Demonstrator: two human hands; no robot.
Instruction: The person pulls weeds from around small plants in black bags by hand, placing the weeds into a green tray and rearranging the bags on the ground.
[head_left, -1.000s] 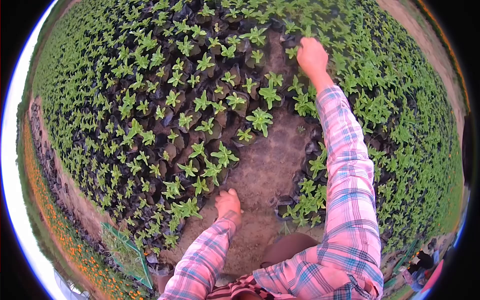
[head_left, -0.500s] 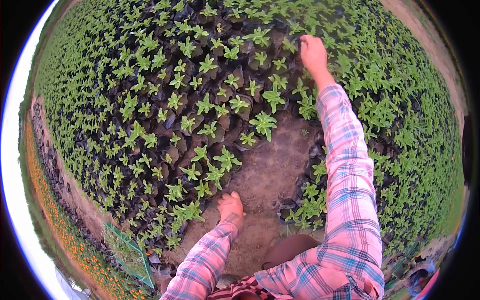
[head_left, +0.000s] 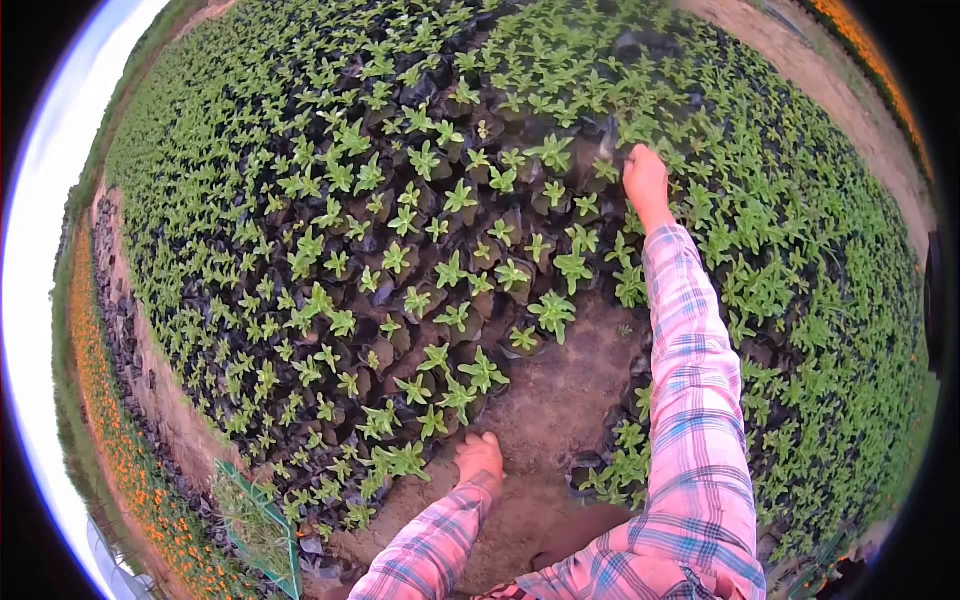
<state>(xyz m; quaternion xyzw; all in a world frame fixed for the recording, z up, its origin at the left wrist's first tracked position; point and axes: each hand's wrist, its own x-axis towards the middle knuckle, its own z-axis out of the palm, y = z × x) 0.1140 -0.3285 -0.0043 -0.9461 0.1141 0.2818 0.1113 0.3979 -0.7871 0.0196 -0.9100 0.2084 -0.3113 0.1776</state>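
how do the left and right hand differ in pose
The left hand is close to the body, by the bare soil; the right hand is far out among the plants. The left sleeve looks short in view, the right sleeve long. Both sleeves are pink plaid.

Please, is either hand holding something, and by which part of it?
Cannot be told for the right hand: its fingertips are hidden among the seedlings. The left hand is at the bare soil; nothing shows in it.
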